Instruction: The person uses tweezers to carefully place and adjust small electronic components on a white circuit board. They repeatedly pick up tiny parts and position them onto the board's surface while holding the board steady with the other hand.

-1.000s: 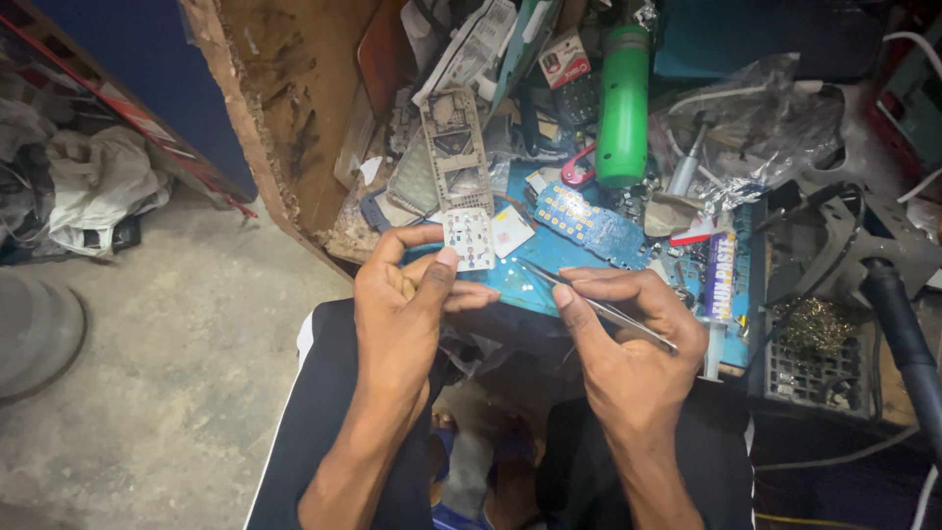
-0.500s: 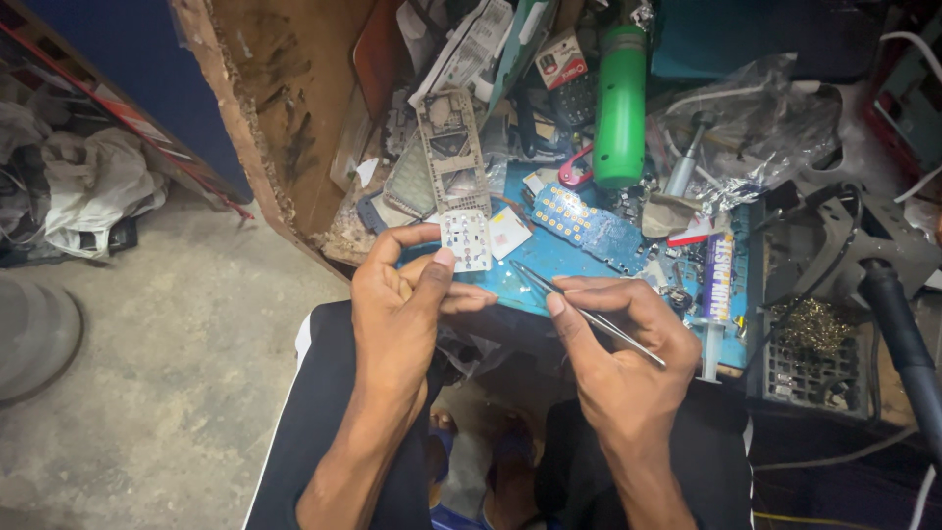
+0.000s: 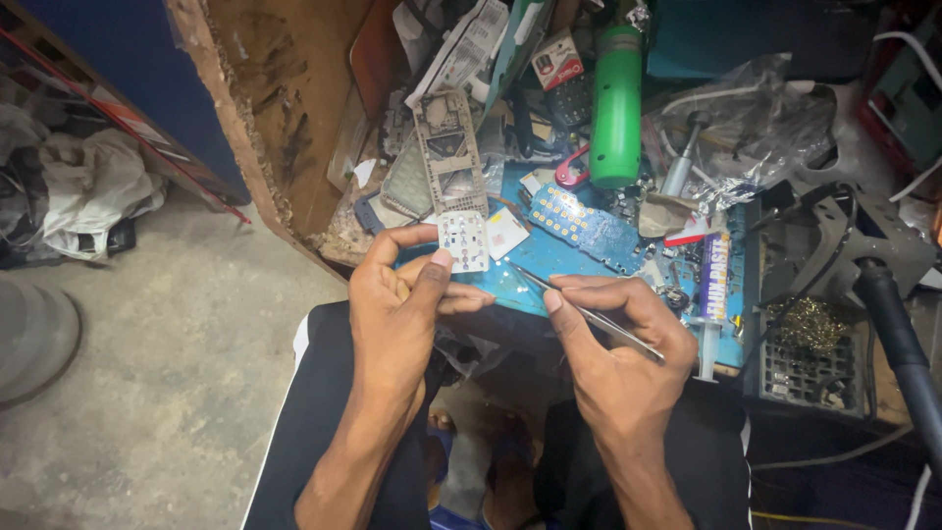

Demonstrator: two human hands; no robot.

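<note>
My left hand [image 3: 402, 304] pinches a small white keypad sheet [image 3: 464, 241] between thumb and fingers, held upright over the edge of the blue work mat [image 3: 564, 260]. My right hand [image 3: 618, 344] grips metal tweezers [image 3: 579, 309], their tip pointing up-left toward the keypad sheet, a short gap away. A blue circuit board with rows of yellow contacts [image 3: 584, 226] lies on the mat just beyond the tweezers. A grey phone frame [image 3: 448, 147] lies above the keypad sheet.
A green cylinder [image 3: 616, 103] stands on the cluttered bench among plastic wrap [image 3: 756, 118], a syringe tube [image 3: 713, 294] and a soldering stand with brass wool [image 3: 810, 339]. A worn wooden board [image 3: 285, 108] leans at left. Concrete floor [image 3: 147, 373] lies to the left of my knees.
The tweezers' tip has drifted slightly left and closer to the keypad sheet. My left hand keeps the sheet in nearly the same place.
</note>
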